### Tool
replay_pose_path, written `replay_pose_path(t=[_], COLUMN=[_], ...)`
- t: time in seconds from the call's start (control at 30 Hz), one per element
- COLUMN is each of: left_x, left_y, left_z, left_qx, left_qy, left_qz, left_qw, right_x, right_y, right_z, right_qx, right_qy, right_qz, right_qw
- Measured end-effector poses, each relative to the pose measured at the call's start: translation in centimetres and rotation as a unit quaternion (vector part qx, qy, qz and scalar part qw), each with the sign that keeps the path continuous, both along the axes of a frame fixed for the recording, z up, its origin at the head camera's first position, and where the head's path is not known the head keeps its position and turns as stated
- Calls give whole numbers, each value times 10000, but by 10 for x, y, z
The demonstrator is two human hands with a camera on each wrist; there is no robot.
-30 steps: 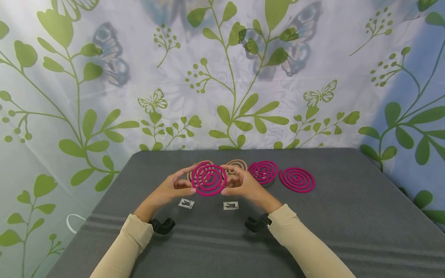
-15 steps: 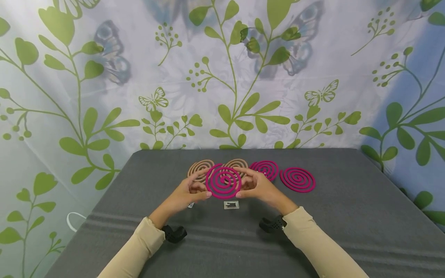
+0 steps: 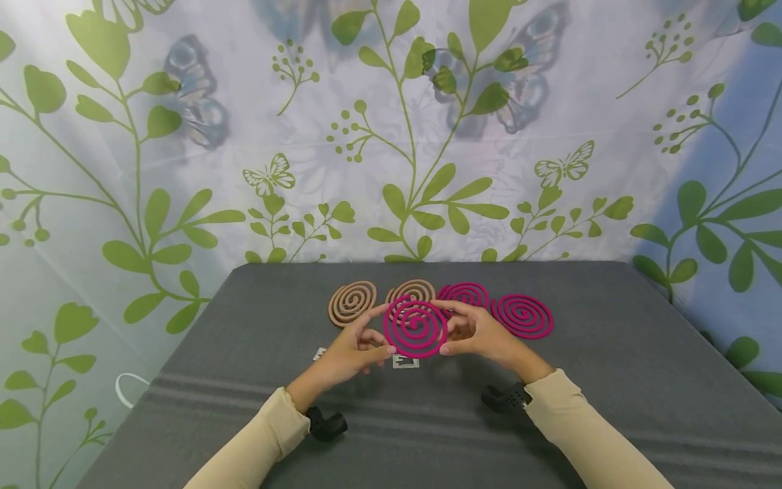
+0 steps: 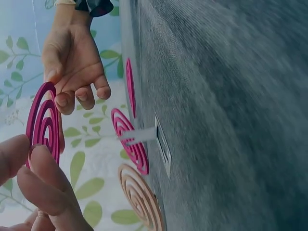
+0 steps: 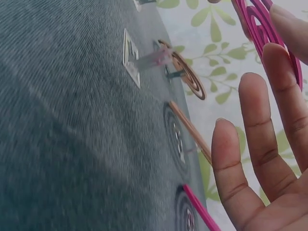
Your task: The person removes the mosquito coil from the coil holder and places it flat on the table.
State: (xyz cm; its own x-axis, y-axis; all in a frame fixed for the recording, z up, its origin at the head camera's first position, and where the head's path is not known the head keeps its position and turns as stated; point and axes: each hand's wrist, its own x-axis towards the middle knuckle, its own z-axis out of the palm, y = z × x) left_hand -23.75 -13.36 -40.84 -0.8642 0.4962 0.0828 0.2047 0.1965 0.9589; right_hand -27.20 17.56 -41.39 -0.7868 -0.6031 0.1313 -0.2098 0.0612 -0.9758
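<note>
A pink mosquito coil (image 3: 415, 324) is held up between both hands, its flat face toward the head camera. My left hand (image 3: 350, 351) pinches its left edge between thumb and fingers. On the opposite edge, my right hand (image 3: 489, 337) pinches it likewise. The left wrist view shows the same coil (image 4: 34, 111) tilted almost edge-on, and in the right wrist view its strands (image 5: 262, 30) run between thumb and fingers. Below it, a small metal coil stand (image 3: 406, 362) lies on the grey table with a tab sticking up. Another stand (image 3: 320, 353) is partly hidden behind the left hand.
Along the back stand two tan coils (image 3: 352, 303) and two more pink coils (image 3: 523, 316); the right wrist view shows stands (image 5: 178, 142) beneath some. The inner tan and pink ones are partly hidden. A patterned curtain (image 3: 342, 156) hangs behind the grey table (image 3: 403, 441).
Both hands have moved right and slightly toward me with the pink mosquito coil between them. The left tan coil is now fully uncovered, while the left stand is mostly covered by the left hand.
</note>
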Motion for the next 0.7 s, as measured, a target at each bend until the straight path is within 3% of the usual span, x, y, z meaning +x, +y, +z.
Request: replay_pose_path(t=[0.7], left_x=[0], left_y=[52], left_z=[-2], left_qx=[282], left_qy=[16], left_qz=[-122], left_qw=[9995], right_x=[5], right_y=[54], right_z=[4], right_qx=[408], right_qy=[368], right_qz=[-128], right_qw=[9984])
